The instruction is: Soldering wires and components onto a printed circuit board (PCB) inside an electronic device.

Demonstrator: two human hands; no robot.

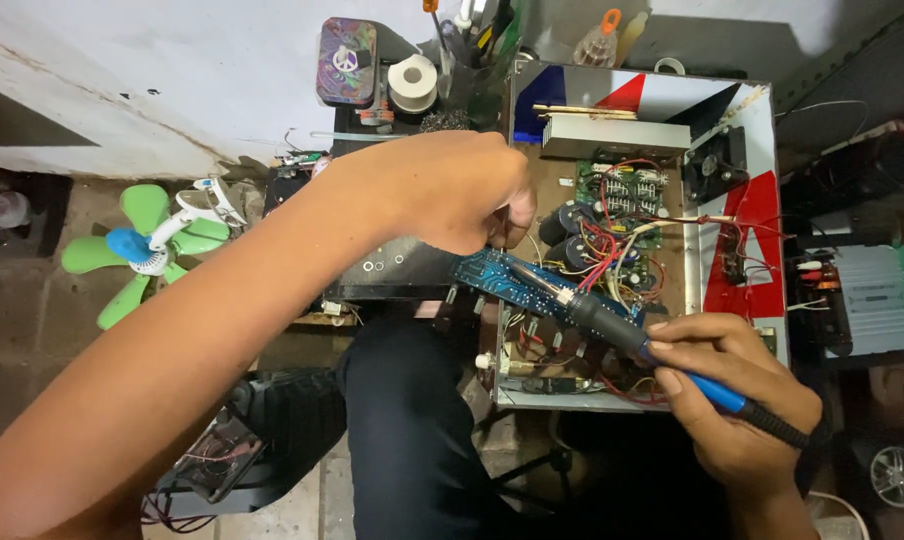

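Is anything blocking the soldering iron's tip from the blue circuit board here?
Nothing visible does. The right hand holds the soldering iron with its tip resting on the blue circuit board. The left hand grips the board's upper edge, beside the tip, and red wires lie off to the right.

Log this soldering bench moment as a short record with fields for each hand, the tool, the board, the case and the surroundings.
left hand: left hand pinches the upper edge of the blue circuit board
right hand: right hand grips the soldering iron by its blue handle
tool tip: rests on the blue circuit board, near the left hand's fingers
case: open metal case holding capacitors and red, white and black wires
surroundings: green fan on the floor at left; tape roll above the case
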